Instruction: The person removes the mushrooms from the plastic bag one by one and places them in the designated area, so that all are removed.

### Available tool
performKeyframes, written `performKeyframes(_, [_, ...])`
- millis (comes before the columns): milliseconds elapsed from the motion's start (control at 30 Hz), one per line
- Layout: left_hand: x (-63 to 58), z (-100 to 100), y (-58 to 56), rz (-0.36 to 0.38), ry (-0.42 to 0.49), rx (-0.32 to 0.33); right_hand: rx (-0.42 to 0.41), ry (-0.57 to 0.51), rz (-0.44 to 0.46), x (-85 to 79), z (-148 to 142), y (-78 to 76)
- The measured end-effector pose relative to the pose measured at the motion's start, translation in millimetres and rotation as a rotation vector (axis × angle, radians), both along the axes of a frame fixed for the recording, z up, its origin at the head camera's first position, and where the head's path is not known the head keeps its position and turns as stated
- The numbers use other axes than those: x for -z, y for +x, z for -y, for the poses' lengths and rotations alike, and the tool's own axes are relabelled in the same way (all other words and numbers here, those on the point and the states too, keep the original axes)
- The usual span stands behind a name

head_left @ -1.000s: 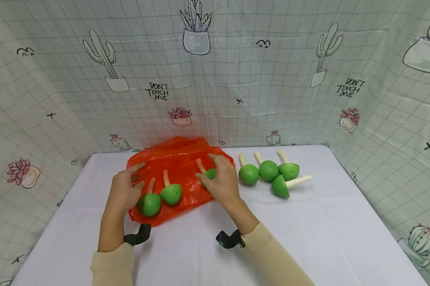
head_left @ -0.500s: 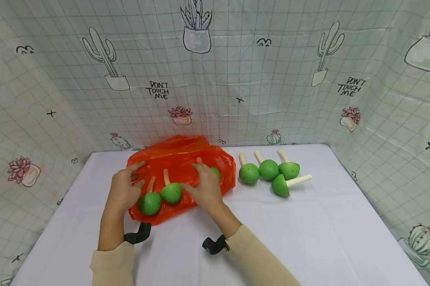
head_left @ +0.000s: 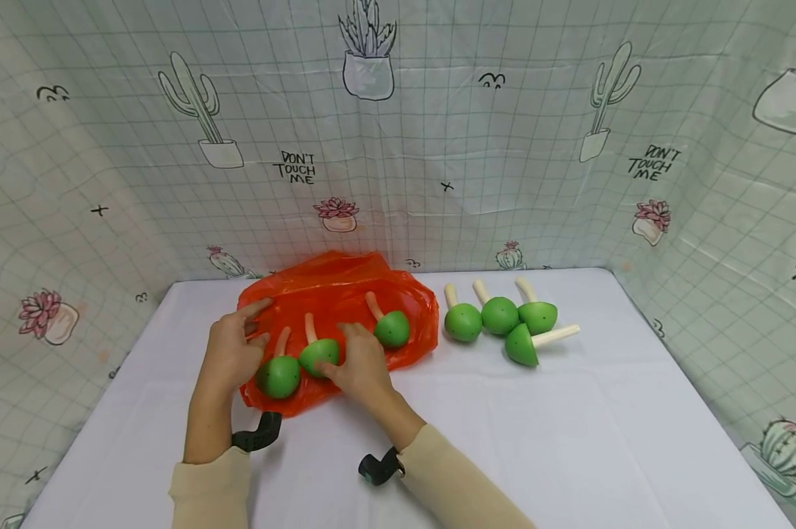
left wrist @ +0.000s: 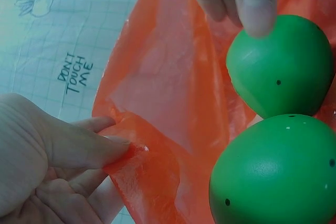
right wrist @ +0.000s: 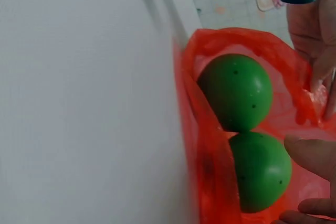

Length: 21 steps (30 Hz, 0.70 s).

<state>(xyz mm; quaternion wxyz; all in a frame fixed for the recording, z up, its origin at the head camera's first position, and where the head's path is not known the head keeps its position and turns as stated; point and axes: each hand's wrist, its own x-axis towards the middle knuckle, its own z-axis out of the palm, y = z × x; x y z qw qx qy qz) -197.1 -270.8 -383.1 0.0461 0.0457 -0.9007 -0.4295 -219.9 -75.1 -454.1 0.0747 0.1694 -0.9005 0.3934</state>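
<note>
A red plastic bag (head_left: 345, 279) lies spread on the table with three toy mushrooms on it, green-capped with pale stems. My left hand (head_left: 234, 349) pinches the bag's left edge between thumb and fingers, which shows plainly in the left wrist view. The leftmost mushroom (head_left: 280, 378) is close beside that hand. At the middle mushroom (head_left: 317, 355) my right hand (head_left: 360, 364) has its thumb tip against the cap, fingers spread over the bag. The third mushroom (head_left: 392, 330) lies to the right of that hand.
Right of the bag, several more green mushrooms (head_left: 500, 316) lie grouped on the white table (head_left: 503, 441). One mushroom (head_left: 522, 345) there has its stem pointing right. A patterned cloth (head_left: 424, 132) rises behind the table and along both sides.
My right hand has moved left from the rightmost mushroom on the bag to the middle one, leaving the former uncovered in place. The left hand keeps its hold on the bag.
</note>
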Motion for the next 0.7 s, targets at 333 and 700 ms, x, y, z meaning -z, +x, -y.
performKeyframes(333, [-0.3, 0.3, 0.3, 0.000, -0.007, -0.002, -0.025, -0.002, -0.015, 12.9, 9.0, 1.5])
performKeyframes(700, [0.5, 1.5, 0.5, -0.029, -0.019, 0.004, -0.012, -0.024, 0.019, 21.4, 12.9, 1.4])
